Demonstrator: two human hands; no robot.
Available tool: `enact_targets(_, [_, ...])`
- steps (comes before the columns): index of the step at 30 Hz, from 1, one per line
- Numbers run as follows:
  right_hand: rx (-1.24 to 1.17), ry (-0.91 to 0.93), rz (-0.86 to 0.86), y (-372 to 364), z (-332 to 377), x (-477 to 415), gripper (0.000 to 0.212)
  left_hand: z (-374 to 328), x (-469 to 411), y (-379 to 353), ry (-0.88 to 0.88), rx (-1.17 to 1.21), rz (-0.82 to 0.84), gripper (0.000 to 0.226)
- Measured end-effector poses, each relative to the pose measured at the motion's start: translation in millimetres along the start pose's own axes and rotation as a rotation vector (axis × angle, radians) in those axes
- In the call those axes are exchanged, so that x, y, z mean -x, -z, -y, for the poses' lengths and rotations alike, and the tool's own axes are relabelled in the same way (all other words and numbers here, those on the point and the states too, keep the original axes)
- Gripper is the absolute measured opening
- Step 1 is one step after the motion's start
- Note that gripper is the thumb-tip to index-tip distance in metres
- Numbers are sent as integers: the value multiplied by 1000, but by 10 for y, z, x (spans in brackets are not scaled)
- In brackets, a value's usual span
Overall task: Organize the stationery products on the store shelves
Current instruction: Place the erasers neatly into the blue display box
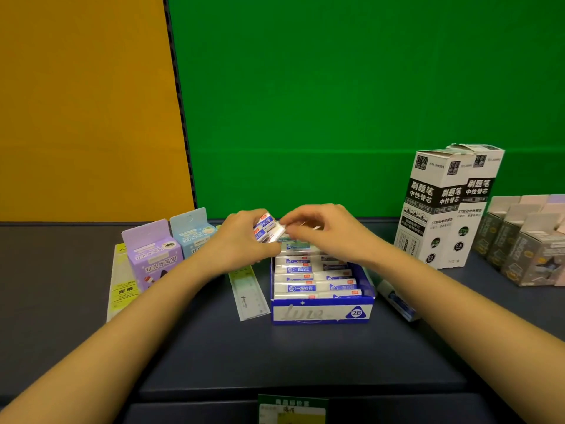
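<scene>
A blue and white display box [321,313] marked 2B sits on the dark shelf, with several wrapped white erasers [305,275] lying in rows inside it. My left hand [241,240] is shut on a small stack of erasers [265,229], held just above the box's far left corner. My right hand [324,231] hovers over the far end of the box, its fingertips pinching the right edge of that stack.
A purple carton [153,255] and a light blue carton [192,234] stand at the left, with flat packaged rulers [247,292] beside them. Two tall black and white refill boxes [443,209] stand at the right, then several grey boxes [526,246]. Green backboard behind.
</scene>
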State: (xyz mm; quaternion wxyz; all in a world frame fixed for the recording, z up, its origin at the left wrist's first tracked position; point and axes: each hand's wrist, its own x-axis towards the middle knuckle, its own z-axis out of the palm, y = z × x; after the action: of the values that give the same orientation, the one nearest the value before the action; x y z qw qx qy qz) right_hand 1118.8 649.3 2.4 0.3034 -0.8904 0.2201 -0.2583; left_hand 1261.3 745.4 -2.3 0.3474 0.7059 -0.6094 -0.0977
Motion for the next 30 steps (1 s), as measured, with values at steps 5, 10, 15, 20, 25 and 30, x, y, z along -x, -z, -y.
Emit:
enact_targets(5, [-329,-122,25,13,96,24,23,-10,-6,-52,-35,30,-8,21])
enact_targets(10, [-226,-167,-51,-3,120,23,23,-17,-12,-83,-58,26,-17,22])
enact_targets(15, [-210,-176,-8,49,152,42,17,-45,-3,-64,-67,22,-47,38])
enact_targets(20, [-118,-173,-82,328,131,166,10,-38,-17,1,-69,86,-103,31])
enact_targets(25, [33,-204,-81,410,-49,370,12,0,-55,1,-12,154,-85,13])
enact_targets(30, [170,-112,-100,318,-213,411,15,-6,-48,5,35,236,-53,14])
